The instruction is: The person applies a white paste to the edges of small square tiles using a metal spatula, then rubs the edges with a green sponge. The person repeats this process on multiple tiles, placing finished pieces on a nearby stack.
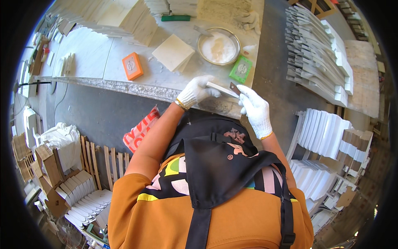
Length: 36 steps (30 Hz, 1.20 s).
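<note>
At near edge of the workbench (pixel 124 85), left hand (pixel 195 91) grips a thin white tile strip (pixel 222 89) w/ its long axis running left-right, right end tipped slightly nearer. Right hand (pixel 255 110) pinches a small scraper blade (pixel 235 88) against strip's right end. Best: steady the strip, keep blade flat, light strokes.

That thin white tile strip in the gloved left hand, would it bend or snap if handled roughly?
The white strip looks stiff: it juts straight out past the left hand without sagging. Being thin and stone-like, it probably chips or snaps if dropped. The right hand presses a small scraper to its end, which suggests it takes light pressure.
</note>
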### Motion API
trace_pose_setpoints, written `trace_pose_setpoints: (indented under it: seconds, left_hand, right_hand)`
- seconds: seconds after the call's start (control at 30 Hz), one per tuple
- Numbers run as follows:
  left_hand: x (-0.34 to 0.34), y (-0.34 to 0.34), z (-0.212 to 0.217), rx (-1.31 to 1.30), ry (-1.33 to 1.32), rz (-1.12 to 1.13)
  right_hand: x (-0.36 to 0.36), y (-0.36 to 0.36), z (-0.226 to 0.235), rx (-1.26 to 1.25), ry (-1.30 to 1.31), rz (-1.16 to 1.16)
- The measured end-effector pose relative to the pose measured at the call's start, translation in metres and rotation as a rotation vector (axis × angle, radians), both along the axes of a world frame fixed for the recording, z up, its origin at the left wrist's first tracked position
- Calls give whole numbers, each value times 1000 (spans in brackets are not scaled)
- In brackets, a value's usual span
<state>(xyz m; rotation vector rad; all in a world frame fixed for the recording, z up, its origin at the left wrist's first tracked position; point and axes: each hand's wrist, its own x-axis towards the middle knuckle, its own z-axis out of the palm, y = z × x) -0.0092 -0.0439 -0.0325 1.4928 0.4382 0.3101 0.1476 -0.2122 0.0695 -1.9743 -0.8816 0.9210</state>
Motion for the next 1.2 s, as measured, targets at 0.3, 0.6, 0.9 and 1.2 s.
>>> trace_pose_setpoints:
  seconds: [0.3,0.6,0.9,1.2]
  left_hand:
    - [1,2,4,-41,38,-15]
    - [-1,1,4,-13,20,1]
    - [1,1,-6,-56,6,-5]
    - [0,0,4,-46,9,-5]
  right_hand:
    - [-16,7,-7,67,-107,-1]
    - [-8,-1,4,-23,-54,-37]
    - [-26,10,-9,110,-186,37]
    - [-7,-5,10,4,64,-189]
